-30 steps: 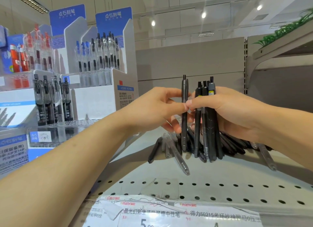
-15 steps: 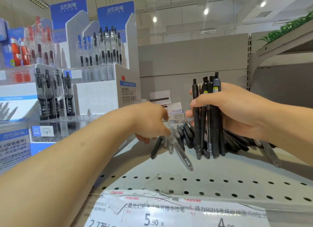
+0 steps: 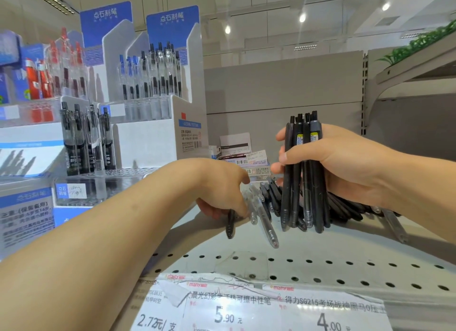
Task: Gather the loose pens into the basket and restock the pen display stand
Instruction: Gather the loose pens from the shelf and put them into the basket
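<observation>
Right hand [image 3: 345, 168] grips upright pen bundle [image 3: 302, 172]; left hand [image 3: 222, 190] pinching loose pen [image 3: 230, 223].

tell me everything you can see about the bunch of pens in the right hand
The bunch of pens is a handful of slim black pens, plastic by the look of them, held upright and roughly parallel in the right hand. Their clicker ends stick out above the fingers, and two barrels carry small yellow labels near the top. One top looks grey. The lower ends hang just over the loose pens lying on the perforated shelf; whether they touch is unclear. The exact count is hard to tell.
</observation>
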The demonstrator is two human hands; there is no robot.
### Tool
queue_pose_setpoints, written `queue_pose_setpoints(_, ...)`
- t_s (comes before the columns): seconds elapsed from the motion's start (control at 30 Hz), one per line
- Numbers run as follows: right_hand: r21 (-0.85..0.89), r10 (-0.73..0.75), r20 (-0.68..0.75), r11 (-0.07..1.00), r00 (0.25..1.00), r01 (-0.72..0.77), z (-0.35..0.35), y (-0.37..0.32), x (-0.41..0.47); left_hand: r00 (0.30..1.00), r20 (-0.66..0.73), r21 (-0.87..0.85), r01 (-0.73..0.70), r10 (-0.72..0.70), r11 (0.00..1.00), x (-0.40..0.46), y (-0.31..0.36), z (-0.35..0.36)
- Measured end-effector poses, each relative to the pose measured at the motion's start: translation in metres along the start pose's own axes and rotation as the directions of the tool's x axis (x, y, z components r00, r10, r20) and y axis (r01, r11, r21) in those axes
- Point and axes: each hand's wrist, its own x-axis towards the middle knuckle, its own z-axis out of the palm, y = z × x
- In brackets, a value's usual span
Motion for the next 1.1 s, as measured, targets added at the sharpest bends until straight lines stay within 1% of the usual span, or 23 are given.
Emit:
queue_pose_setpoints(0.1,0.023,0.015,0.006,1.000,1.000,-0.015,0.001,-0.001,-0.001,0.996,0.079,-0.071,0.047,-0.042,0.996,-0.005,0.001,0.000)
queue_pose_setpoints(0.17,0.035,0.024,-0.017,0.999,1.000,-0.023,0.001,0.000,-0.001,0.992,0.119,-0.070,0.046,-0.037,0.997,-0.010,0.001,-0.003)
queue_pose_setpoints(0.23,0.044,0.037,-0.032,0.998,0.999,-0.036,0.000,0.001,-0.001,0.992,0.120,-0.087,0.033,-0.023,0.996,-0.014,0.001,-0.007)
queue_pose_setpoints(0.33,0.057,0.046,-0.011,0.997,0.999,-0.046,-0.001,0.002,0.000,0.992,0.122,-0.098,0.041,-0.029,0.994,-0.017,0.001,-0.008)
queue_pose_setpoints(0.43,0.063,0.047,0.016,0.997,0.999,-0.048,-0.002,0.002,-0.001,0.980,0.181,-0.066,0.090,-0.077,0.994,-0.019,0.003,-0.006)
queue_pose_setpoints(0.5,0.067,0.040,0.037,0.997,0.999,-0.043,-0.002,0.002,-0.002,0.974,0.210,-0.053,0.095,-0.082,0.994,-0.020,0.003,-0.007)
queue_pose_setpoints(0.6,0.070,0.031,0.047,0.997,0.998,-0.034,-0.003,0.001,-0.003,0.980,0.195,-0.121,0.070,-0.045,0.990,-0.018,0.001,-0.007)
queue_pose_setpoints(0.67,0.065,0.029,0.046,0.997,0.999,-0.032,-0.004,0.001,-0.003,0.987,0.157,-0.148,0.050,-0.027,0.988,-0.015,-0.002,-0.007)
queue_pose_setpoints(0.73,0.062,0.031,0.041,0.998,0.999,-0.034,-0.005,0.001,-0.003,0.997,0.082,-0.158,0.018,-0.005,0.987,-0.015,-0.005,-0.008)
queue_pose_setpoints(0.77,0.066,0.034,0.036,0.997,0.999,-0.036,-0.006,0.001,-0.003,1.000,0.009,-0.180,-0.009,0.011,0.984,-0.014,-0.006,-0.011)
queue_pose_setpoints(0.8,0.073,0.037,0.030,0.997,0.999,-0.039,-0.007,0.002,-0.002,0.995,-0.096,-0.213,-0.049,0.029,0.976,-0.013,-0.008,-0.013)
queue_pose_setpoints(0.83,0.083,0.040,0.027,0.996,0.999,-0.042,-0.007,0.002,-0.002,0.975,-0.219,-0.265,-0.103,0.045,0.959,-0.011,-0.008,-0.016)
queue_pose_setpoints(0.87,0.094,0.045,0.024,0.994,0.999,-0.047,-0.007,0.003,-0.001,0.941,-0.334,-0.341,-0.181,0.061,0.922,-0.010,-0.009,-0.018)
queue_pose_setpoints(0.9,0.104,0.048,0.020,0.993,0.999,-0.049,-0.008,0.003,-0.001,0.908,-0.411,-0.435,-0.280,0.088,0.856,-0.010,-0.008,-0.018)
queue_pose_setpoints(0.97,0.112,0.054,0.005,0.992,0.999,-0.054,-0.009,0.004,0.001,0.873,-0.451,-0.579,-0.444,0.185,0.683,-0.011,-0.001,-0.016)
queue_pose_setpoints(1.0,0.108,0.055,-0.001,0.993,0.998,-0.055,-0.010,0.005,0.001,0.864,-0.449,-0.606,-0.483,0.230,0.632,-0.013,0.004,-0.014)
queue_pose_setpoints(1.07,0.080,0.044,0.003,0.996,0.999,-0.045,-0.011,0.006,0.003,0.859,-0.424,-0.617,-0.506,0.287,0.603,-0.016,0.012,-0.009)
queue_pose_setpoints(1.1,0.062,0.034,0.011,0.998,0.999,-0.034,-0.011,0.006,0.003,0.861,-0.404,-0.605,-0.506,0.311,0.615,-0.016,0.015,-0.008)
